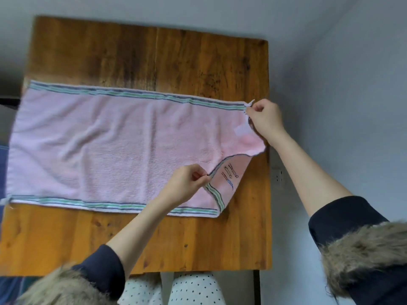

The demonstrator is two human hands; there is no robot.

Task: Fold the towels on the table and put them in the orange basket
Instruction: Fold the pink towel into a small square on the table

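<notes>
- Fur-trimmed dark sleeves (363, 245) nearest camera; wooden table (154, 53) against grey wall (341, 84).
- Pink towel (110, 146) spread flat across table, striped borders.
- Left hand (185, 186) pinches the near right corner, folded inward.
- Right hand (265, 118) pinches the far right corner.

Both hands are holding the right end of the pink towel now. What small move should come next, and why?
Probably carry the right end across toward the left end. The left hand pinches the near right corner, already turned over, and the right hand pinches the far right corner, while the rest of the pink towel lies flat on the wooden table.
</notes>
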